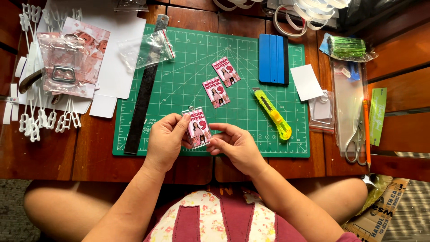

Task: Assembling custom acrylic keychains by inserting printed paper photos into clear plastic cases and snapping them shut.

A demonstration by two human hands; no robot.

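Here, both hands hold one clear keychain (197, 127) w/ a pink photo insert, just above the near edge of the green mat (188, 67). Left hand (165, 141) grips its left side, fingers curled round it; right hand (235, 144) pinches the lower right corner. Two loose pink cards (221, 82) lie on the mat beyond, w/ a yellow cutter (273, 114) to the right, a blue squeegee (273, 59) past that. A black ruler (145, 89) runs along the mat's left edge. Scissors (358, 139) sit far right.

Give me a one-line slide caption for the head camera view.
Both hands, left hand and right hand, hold a clear keychain case over a green cutting mat.
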